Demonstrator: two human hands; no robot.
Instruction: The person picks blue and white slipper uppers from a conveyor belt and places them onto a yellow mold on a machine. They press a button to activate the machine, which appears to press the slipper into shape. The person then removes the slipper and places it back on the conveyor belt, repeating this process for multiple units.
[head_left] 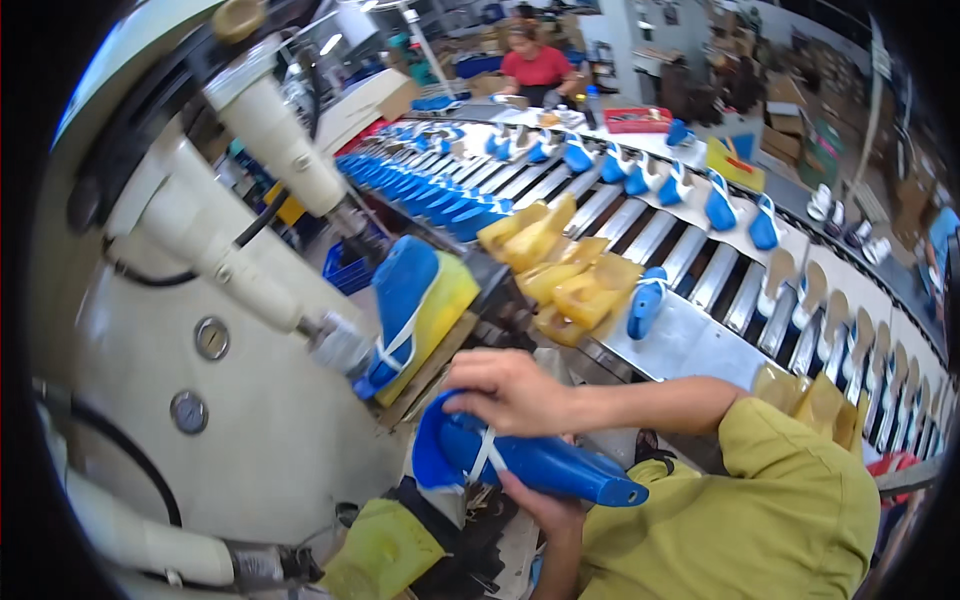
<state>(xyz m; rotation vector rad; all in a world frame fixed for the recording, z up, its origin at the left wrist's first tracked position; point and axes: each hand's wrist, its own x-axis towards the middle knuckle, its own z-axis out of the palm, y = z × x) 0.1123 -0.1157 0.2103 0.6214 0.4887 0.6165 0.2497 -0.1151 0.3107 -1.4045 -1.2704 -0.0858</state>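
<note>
A blue shoe last (pixel 575 472) lies across my two hands, its narrow end pointing right. Over its left part is a blue shoe upper (pixel 428 452) with crossed white straps (pixel 487 455). My right hand (pixel 510 392) comes from above, its fingers closed around the upper's edge. Underneath, my left hand (pixel 545 505) grips the last; most of its fingers are hidden behind it. Just beyond, another blue shoe on a last (pixel 405 285) with a white strap leans against a yellow pad (pixel 445 305) in the machine.
The cream machine (pixel 270 420) with piston arms and gauges fills the left side. Yellow moulded blocks (pixel 585 285) and a single blue shoe (pixel 648 300) sit beside the roller conveyor (pixel 690 255), which carries rows of blue-and-white shoes. A person in red (pixel 538 68) sits beyond it.
</note>
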